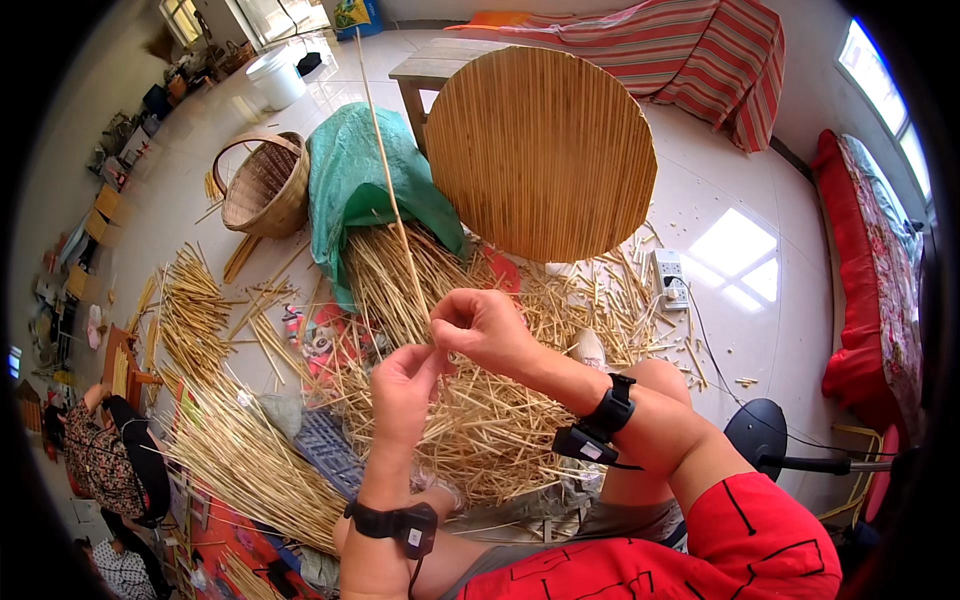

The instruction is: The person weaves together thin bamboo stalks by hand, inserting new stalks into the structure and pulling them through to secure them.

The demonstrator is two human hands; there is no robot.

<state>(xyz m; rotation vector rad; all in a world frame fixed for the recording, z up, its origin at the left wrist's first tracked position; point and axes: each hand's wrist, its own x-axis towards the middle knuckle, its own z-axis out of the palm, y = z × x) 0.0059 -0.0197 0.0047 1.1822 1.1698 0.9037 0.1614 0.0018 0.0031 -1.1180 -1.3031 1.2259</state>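
A long, thin straw stalk [390, 180] rises from my hands and slants up and slightly left. My right hand [487, 328] pinches near its lower end, thumb and forefinger together. Just below and to the left, my left hand [402, 388] is closed too, its fingertips meeting those of the right at the stalk; the exact grip is partly hidden. Under both hands spreads a heap of short cut straw [490, 440]. Beyond them a bundle of stalks [395, 280] sticks out of a green woven sack [350, 165].
A round slatted panel [545, 155] leans against a wooden bench [408, 68]. To the left stand a handled basket [265, 190] and white bucket [277, 82]. Long straw [250, 460] lies at lower left. A power strip [670, 278] sits at right; people work at far left.
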